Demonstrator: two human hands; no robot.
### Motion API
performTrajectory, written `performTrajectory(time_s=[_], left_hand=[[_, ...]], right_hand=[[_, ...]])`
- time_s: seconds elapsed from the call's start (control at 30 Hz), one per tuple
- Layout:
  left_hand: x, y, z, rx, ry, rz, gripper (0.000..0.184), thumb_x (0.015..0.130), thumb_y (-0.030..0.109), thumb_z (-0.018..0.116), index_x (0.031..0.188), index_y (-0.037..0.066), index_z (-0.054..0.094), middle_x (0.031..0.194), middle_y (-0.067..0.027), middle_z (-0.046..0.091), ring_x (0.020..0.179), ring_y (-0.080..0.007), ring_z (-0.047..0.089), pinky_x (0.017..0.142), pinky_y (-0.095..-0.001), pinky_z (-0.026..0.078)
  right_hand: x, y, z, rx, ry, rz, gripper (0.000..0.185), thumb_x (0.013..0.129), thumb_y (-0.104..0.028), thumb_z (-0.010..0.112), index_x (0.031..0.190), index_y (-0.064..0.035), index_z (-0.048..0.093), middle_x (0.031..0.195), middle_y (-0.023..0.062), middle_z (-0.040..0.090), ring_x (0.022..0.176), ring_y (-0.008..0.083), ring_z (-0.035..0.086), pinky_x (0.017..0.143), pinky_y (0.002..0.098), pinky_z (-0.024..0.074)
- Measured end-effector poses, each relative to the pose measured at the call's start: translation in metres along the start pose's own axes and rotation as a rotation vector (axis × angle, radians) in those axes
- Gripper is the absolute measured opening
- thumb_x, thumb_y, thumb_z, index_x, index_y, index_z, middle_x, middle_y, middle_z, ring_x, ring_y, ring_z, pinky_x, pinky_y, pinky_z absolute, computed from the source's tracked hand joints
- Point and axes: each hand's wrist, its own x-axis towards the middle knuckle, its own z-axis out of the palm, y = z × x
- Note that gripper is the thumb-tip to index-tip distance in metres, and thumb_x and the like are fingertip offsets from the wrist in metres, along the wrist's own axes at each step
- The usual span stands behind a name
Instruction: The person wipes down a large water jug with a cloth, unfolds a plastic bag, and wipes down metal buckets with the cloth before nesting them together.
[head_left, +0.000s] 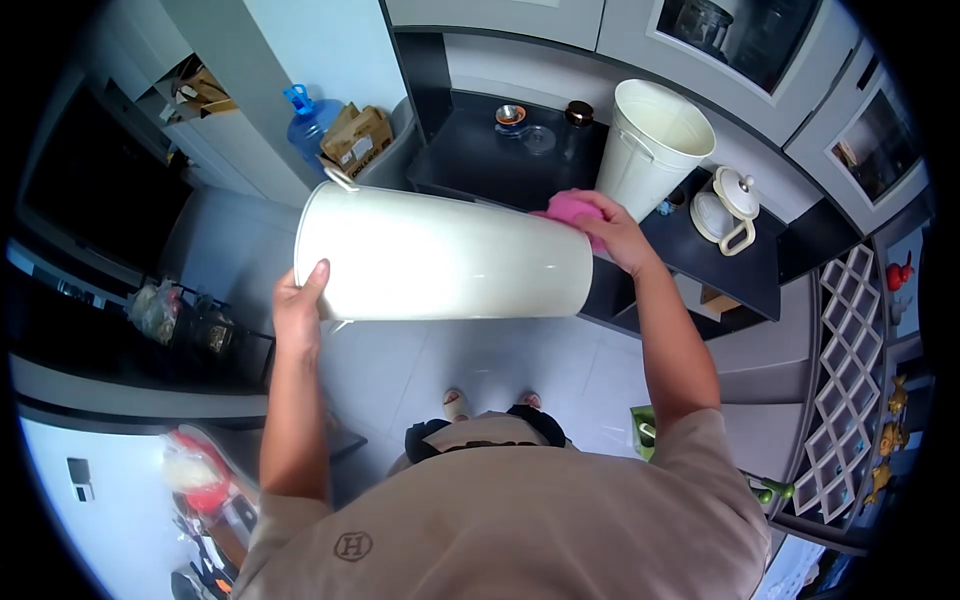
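Note:
A tall cream-white bucket [450, 255] lies sideways in the air in front of my body, its rim end to the left and its narrower base to the right. My left hand [300, 305] grips the rim end, thumb on the outer wall. With my right hand [612, 232] I hold a pink cloth [575, 208] against the upper side near the base. A small handle [341, 180] sticks up at the rim. Behind, a second cream bucket [655, 140] stands upright on the dark counter [480, 150].
A white lidded pot [727, 207] stands right of the upright bucket. On the counter's left part are a small tin [510, 118], a clear lid [538, 140] and a dark-topped jar [578, 115]. A blue water bottle [312, 125] and cardboard box [357, 138] are farther left.

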Motion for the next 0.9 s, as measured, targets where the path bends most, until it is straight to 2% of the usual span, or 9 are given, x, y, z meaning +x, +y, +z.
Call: performTrajectory(time_s=[0.13,0.17,0.27,0.47,0.5,0.6,0.73,0.77,0.9], left_hand=[[0.006,-0.029,0.003,-0.162,0.070,-0.032,0.035,0.095,0.023,0.065,0.114,-0.006,0.062,0.109,-0.0152,0.068,0.098,-0.0199,0.064,0.090,-0.0313,0.048],[0.006,-0.032,0.008,-0.185,0.103,-0.045,0.036,0.095,0.023,0.065,0.115,-0.006,0.062,0.111,-0.0155,0.067,0.100,-0.0204,0.063,0.091,-0.0317,0.048],[0.008,-0.038,0.011,-0.221,0.172,-0.084,0.037,0.096,0.022,0.064,0.118,-0.007,0.060,0.114,-0.0166,0.066,0.104,-0.0226,0.062,0.093,-0.0332,0.047],[0.008,-0.036,0.000,-0.235,0.257,-0.110,0.037,0.097,0.021,0.062,0.119,-0.007,0.058,0.114,-0.0180,0.066,0.104,-0.0240,0.064,0.094,-0.0335,0.048],[0.010,-0.034,-0.006,-0.243,0.280,-0.117,0.037,0.097,0.021,0.061,0.120,-0.007,0.058,0.114,-0.0181,0.066,0.104,-0.0242,0.064,0.094,-0.0336,0.048],[0.015,-0.031,-0.022,-0.251,0.291,-0.122,0.037,0.097,0.021,0.061,0.121,-0.007,0.057,0.115,-0.0182,0.065,0.104,-0.0244,0.063,0.094,-0.0342,0.048],[0.020,-0.041,-0.041,-0.274,0.251,-0.171,0.038,0.097,0.020,0.061,0.123,-0.007,0.056,0.115,-0.0179,0.065,0.106,-0.0235,0.063,0.094,-0.0339,0.048],[0.022,-0.046,-0.046,-0.279,0.225,-0.164,0.038,0.097,0.020,0.061,0.123,-0.007,0.057,0.115,-0.0172,0.065,0.106,-0.0223,0.062,0.094,-0.0331,0.048],[0.033,-0.048,-0.060,-0.150,0.283,-0.012,0.036,0.096,0.021,0.064,0.118,-0.006,0.061,0.112,-0.0143,0.067,0.103,-0.0197,0.062,0.090,-0.0313,0.047]], right_hand=[[0.000,0.010,0.031,0.504,0.323,-0.090,0.045,0.096,-0.017,0.059,0.138,-0.0069,0.048,0.126,0.0088,0.061,0.115,0.0181,0.058,0.094,0.0295,0.0489],[0.003,0.010,0.044,0.448,0.410,-0.162,0.045,0.099,-0.018,0.056,0.141,-0.0058,0.044,0.131,0.0093,0.057,0.117,0.0185,0.056,0.097,0.0298,0.0474],[0.000,-0.001,0.052,0.427,0.333,-0.190,0.045,0.100,-0.018,0.054,0.143,-0.0050,0.043,0.135,0.0088,0.055,0.117,0.0179,0.056,0.098,0.0291,0.0458],[-0.013,0.017,0.065,0.297,0.441,-0.050,0.039,0.099,-0.010,0.052,0.138,-0.0012,0.051,0.135,0.0075,0.056,0.118,0.0144,0.054,0.100,0.0265,0.0420],[-0.011,0.024,0.071,0.368,0.403,-0.146,0.038,0.098,-0.008,0.052,0.136,-0.0003,0.052,0.131,0.0069,0.058,0.116,0.0137,0.055,0.100,0.0264,0.0416],[-0.012,0.028,0.073,0.446,0.276,-0.147,0.038,0.098,-0.007,0.052,0.135,-0.0001,0.053,0.131,0.0078,0.058,0.119,0.0157,0.055,0.101,0.0280,0.0413],[0.018,0.008,0.092,0.590,0.326,-0.228,0.037,0.098,-0.007,0.052,0.134,0.0010,0.052,0.133,0.0100,0.057,0.121,0.0178,0.054,0.104,0.0289,0.0406],[0.028,0.002,0.103,0.575,0.376,-0.250,0.035,0.099,-0.009,0.049,0.134,-0.0017,0.053,0.126,0.0086,0.061,0.112,0.0158,0.058,0.097,0.0277,0.0445],[0.046,0.036,0.119,0.281,0.326,0.043,0.032,0.100,-0.014,0.050,0.131,-0.0076,0.056,0.107,0.0040,0.065,0.095,0.0123,0.060,0.084,0.0248,0.0473]])
